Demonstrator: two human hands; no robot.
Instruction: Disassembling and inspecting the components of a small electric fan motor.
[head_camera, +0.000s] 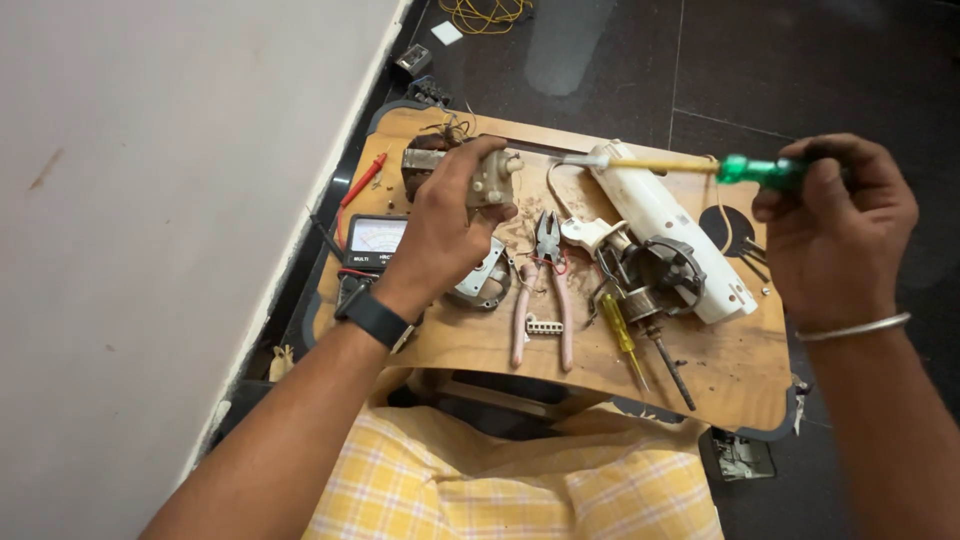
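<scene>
1. A wooden board (720, 375) lies across the person's lap, with parts spread over it.
2. A white appliance housing (660, 225), opened up, lies at 3 o'clock from the board's centre.
3. The left hand (445, 225), at 10 o'clock, has its fingers clamped on a small motor part (492, 178).
4. The right hand (835, 230), at 2 o'clock, has its fingers closed around a green-handled screwdriver (690, 167), whose tip points at the motor part.
5. A multimeter (375, 240) sits at 9 o'clock, just beside the left wrist.
6. Pink-handled pliers (545, 290) lie at the centre.
7. A yellow screwdriver (620, 335) lies at 5 o'clock.
</scene>
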